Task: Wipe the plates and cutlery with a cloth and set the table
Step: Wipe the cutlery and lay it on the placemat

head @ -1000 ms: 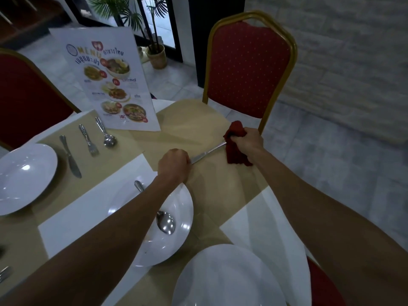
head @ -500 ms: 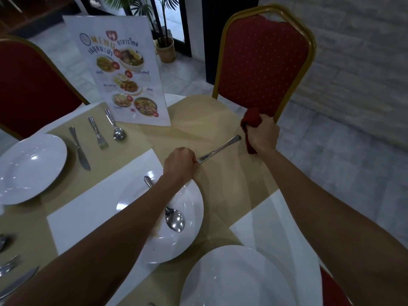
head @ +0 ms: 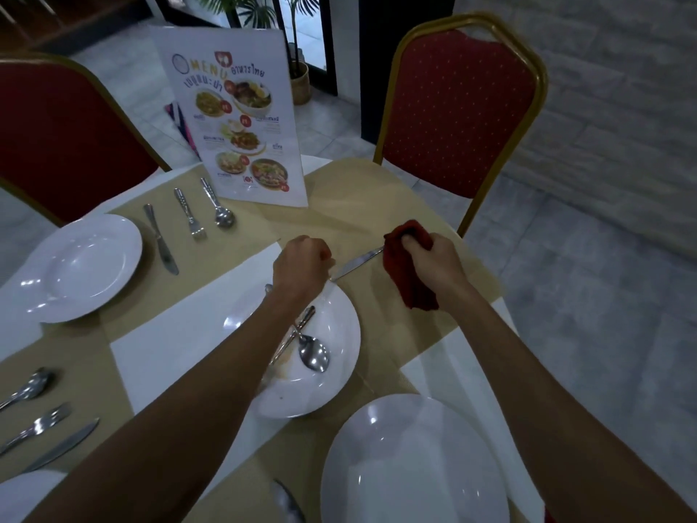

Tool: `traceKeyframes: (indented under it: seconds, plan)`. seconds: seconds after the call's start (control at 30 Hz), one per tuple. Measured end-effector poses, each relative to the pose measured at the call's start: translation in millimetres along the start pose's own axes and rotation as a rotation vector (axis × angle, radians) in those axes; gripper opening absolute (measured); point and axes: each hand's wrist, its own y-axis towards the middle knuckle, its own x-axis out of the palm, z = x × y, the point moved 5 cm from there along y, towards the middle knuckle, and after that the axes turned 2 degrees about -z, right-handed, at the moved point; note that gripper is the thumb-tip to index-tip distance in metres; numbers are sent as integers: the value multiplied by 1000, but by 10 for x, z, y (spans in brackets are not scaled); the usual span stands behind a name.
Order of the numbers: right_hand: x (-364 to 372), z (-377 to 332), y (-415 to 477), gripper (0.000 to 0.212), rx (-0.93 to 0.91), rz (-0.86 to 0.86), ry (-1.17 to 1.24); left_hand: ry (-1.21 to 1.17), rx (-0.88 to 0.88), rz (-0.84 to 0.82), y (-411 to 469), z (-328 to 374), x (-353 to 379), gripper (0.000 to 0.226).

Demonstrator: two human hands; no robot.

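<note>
**Over the far right corner of the tabletop (head: 358,198): held knife (head: 356,263) spans both hands, red cloth (head: 409,285) on its tip**

Left hand (head: 301,264) is clenched in a fist round the handle end of the held knife; the handle itself is hidden inside the fist. Right hand (head: 430,262) grasps the red cloth, which is bunched over the blade tip with its tail hanging down toward the tabletop. Only the mid blade shows, bare, between the two hands. Can't tell if it touches the tabletop.

Obstructions: left forearm crosses the centre plate (head: 339,371) and covers its left half. On that plate lie a spoon (head: 313,352) and a second handle (head: 306,319) crossing it. The rest of that piece is under the forearm, kind unclear. Right forearm runs along the right edge, past the near plate (head: 411,466), not touching it.

Around:
- Menu card (head: 241,118) stands upright at the far edge, beyond the left hand.
- Far-left place is laid: far-left plate (head: 86,266), then table knife (head: 162,243), fork (head: 190,217) and small spoon (head: 218,207) side by side.
- Near-left edge has another cutlery set (head: 37,424) of spoon, fork and knife, with a plate rim (head: 22,492) at the near-left corner.
- One utensil tip (head: 288,503) sits at the near edge, cut off by the frame.
- Red chair (head: 460,107) with a gold frame stands behind the far right corner, and a second red chair (head: 64,137) stands at the far left.
</note>
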Motion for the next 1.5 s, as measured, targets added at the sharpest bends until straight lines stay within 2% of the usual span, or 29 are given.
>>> traceKeyframes:
  seconds: [0.13, 0.2, 0.3, 0.47, 0.57, 0.67, 0.73, 0.9, 1.0, 1.17, 1.33, 1.43, 1.5]
  plan:
    - [138, 148, -514, 30, 172, -118, 239, 51, -139, -51, -384, -528, -286, 13]
    - [190, 197, -771, 24, 252, -163, 323, 62, -222, -110, -612, -834, -349, 19]
    - [310, 270, -1086, 27, 330, -246, 458, 14, -316, -179, -932, -1132, -335, 26]
    - [644, 374, -1457, 42, 384, -284, 493, -183, -462, -176, -992, -1170, -54, 43]
    - [768, 423, -1772, 34, 406, -262, 485, -289, -531, -105, -866, -1058, -7, 54]
    - [777, 458, -2137, 23, 430, -270, 477, -448, -554, -62, -788, -980, 44, 50]
    - [752, 500, -2308, 23, 442, -245, 532, -537, -593, -62, -789, -996, 69, 49]
    - [667, 572, -2476, 31, 390, -170, 452, -587, -595, -99, -804, -1060, 128, 56]
    - [682, 540, -2531, 33, 387, -166, 435, -581, -573, -139, -757, -1080, 216, 71]
    - [697, 579, -2590, 31, 368, -209, 389, -593, -554, -131, -813, -872, 91, 28]
    - [542, 679, -2563, 35, 336, -113, 398, -768, -532, -129, -982, -846, -196, 21]
    - [524, 771, -2609, 47, 346, -96, 607, -868, -508, -159, -1150, -864, -490, 20]
    - [593, 786, -2670, 53, 429, -173, 824, -978, -515, -267, -1273, -845, -624, 20]
